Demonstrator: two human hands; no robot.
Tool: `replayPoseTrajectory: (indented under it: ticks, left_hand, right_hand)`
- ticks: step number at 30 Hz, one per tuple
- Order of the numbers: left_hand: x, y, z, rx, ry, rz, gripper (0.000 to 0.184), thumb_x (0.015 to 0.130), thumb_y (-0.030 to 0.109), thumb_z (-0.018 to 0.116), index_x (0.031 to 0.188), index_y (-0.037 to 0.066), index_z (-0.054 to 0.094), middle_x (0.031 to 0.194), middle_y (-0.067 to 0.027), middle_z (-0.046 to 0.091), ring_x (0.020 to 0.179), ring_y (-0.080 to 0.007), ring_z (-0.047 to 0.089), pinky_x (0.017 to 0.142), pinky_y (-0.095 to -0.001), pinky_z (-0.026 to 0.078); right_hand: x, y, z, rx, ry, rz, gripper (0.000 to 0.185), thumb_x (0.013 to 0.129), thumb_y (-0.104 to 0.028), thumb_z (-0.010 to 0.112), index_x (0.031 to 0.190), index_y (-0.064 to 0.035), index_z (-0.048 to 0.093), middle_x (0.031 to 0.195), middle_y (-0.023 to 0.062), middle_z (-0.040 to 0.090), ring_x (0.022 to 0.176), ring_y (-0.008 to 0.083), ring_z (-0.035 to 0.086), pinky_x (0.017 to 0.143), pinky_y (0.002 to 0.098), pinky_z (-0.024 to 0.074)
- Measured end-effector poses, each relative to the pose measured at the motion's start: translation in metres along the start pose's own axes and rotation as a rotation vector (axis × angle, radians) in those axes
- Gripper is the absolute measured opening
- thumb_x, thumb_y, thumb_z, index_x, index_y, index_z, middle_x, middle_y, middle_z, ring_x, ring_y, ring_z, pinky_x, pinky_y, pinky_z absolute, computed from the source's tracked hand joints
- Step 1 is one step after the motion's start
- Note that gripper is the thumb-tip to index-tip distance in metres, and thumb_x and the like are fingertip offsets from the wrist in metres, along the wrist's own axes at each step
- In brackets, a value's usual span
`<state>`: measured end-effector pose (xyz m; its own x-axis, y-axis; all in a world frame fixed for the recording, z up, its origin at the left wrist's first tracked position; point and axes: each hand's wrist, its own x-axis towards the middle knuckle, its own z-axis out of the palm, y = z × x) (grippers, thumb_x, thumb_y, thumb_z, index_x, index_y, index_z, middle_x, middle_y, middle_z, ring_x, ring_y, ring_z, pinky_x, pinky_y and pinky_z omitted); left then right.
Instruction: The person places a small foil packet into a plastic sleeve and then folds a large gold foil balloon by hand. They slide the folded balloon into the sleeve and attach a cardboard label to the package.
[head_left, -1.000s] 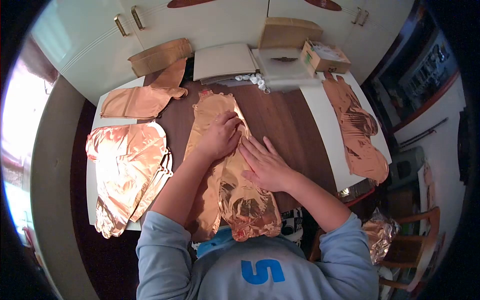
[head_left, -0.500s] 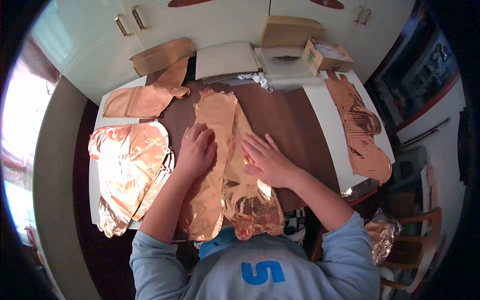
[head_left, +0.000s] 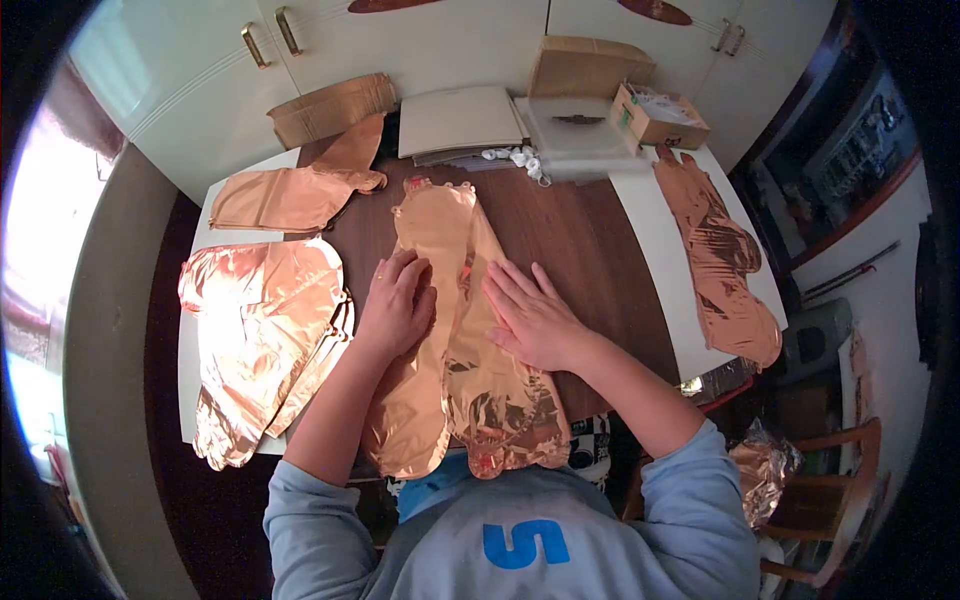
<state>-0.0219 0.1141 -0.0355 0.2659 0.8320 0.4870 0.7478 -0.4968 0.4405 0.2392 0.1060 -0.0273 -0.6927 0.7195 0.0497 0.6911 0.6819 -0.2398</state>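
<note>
A flat, folded copper-coloured foil sheet (head_left: 435, 230) lies lengthwise on the brown table in front of me, its near end by my shirt. My left hand (head_left: 398, 303) rests on its left edge with the fingers curled together; whether they pinch the foil is hidden. On the right edge lies my right hand (head_left: 532, 313), palm down, fingers stretched out and thumb pointing inward. Between the hands a lengthwise fold runs down the foil, with a small red mark near it.
Foil pieces (head_left: 265, 330) are stacked at the left, with another folded foil (head_left: 290, 198) behind them. A long foil (head_left: 715, 260) lies on the right white board. Grey-white sheets (head_left: 462, 122), white rings (head_left: 520, 158) and an open box (head_left: 662, 118) stand at the back.
My left hand has moved from the middle of the foil to its left edge, and its fingers have come away from the central fold. My right hand has stayed nearly in place.
</note>
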Motion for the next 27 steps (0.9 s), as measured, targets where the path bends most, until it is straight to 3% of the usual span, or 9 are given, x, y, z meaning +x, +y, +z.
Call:
replayPoseTrajectory:
  ticks: [10,13,17,27]
  left_hand:
    - [0.02,0.024,-0.007,0.201,0.016,0.077,0.035,0.086,0.018,0.065,0.116,0.0,0.059,0.126,-0.0206,0.056,0.121,-0.0395,0.052,0.107,-0.0499,0.038]
    - [0.043,0.03,0.009,0.041,-0.096,0.159,0.037,0.089,0.017,0.063,0.122,0.002,0.059,0.132,-0.0213,0.055,0.129,-0.0399,0.049,0.11,-0.0533,0.035]
    - [0.064,0.033,0.04,0.029,-0.195,0.232,0.038,0.092,0.019,0.059,0.125,0.0,0.059,0.131,-0.0202,0.057,0.127,-0.0363,0.051,0.11,-0.0504,0.036]
    - [0.08,0.004,0.068,-0.021,-0.115,0.198,0.039,0.09,0.018,0.063,0.123,-0.002,0.06,0.13,-0.0199,0.058,0.124,-0.0366,0.054,0.108,-0.0473,0.039]
  right_hand:
    - [0.0,-0.001,0.002,0.001,0.005,0.006,0.075,0.099,-0.045,0.048,0.153,0.0012,0.024,0.161,0.0192,0.02,0.151,0.0323,0.014,0.121,0.0527,0.0071]
    - [0.003,-0.007,-0.006,0.012,-0.066,0.035,0.075,0.1,-0.047,0.043,0.152,0.0029,0.025,0.161,0.0204,0.019,0.152,0.0331,0.012,0.122,0.0535,0.0042]
    - [0.006,-0.009,-0.01,-0.014,-0.101,0.06,0.076,0.1,-0.049,0.042,0.152,0.0036,0.026,0.16,0.0221,0.022,0.151,0.0347,0.013,0.121,0.0549,0.0044]
    - [-0.012,-0.018,-0.006,-0.014,-0.019,0.032,0.078,0.099,-0.049,0.045,0.152,0.0037,0.025,0.16,0.023,0.022,0.151,0.0351,0.013,0.12,0.0561,0.0057]
